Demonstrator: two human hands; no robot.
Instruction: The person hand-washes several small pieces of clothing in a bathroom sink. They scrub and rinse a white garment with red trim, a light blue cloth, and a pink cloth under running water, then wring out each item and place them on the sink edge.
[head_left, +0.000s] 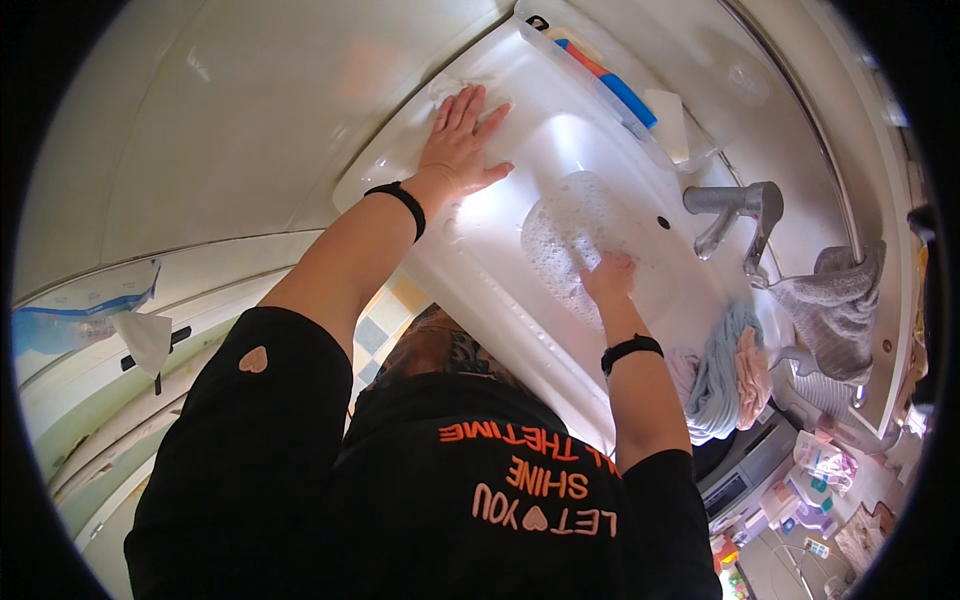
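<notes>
My left hand (466, 146) lies with spread fingers on the left end of a white washbasin (510, 300). Around its fingertips is something thin and whitish, either suds or a wet cloth; I cannot tell which. Lower in the basin, my right hand (611, 279) dips into foamy water (574, 225). Its fingers curl downward and their tips are hidden, so I cannot tell whether they grip anything. A dark round overflow hole (664, 223) shows in the basin wall, near a grey faucet (739, 202).
Twisted blue (724, 375) and pink cloths (752, 367) lie on the basin's right end. A grey towel (832, 315) hangs beyond them. Behind the basin sit a blue-and-red handled tool (611, 82) and a white block (667, 124). A tissue pack (82, 315) is at left.
</notes>
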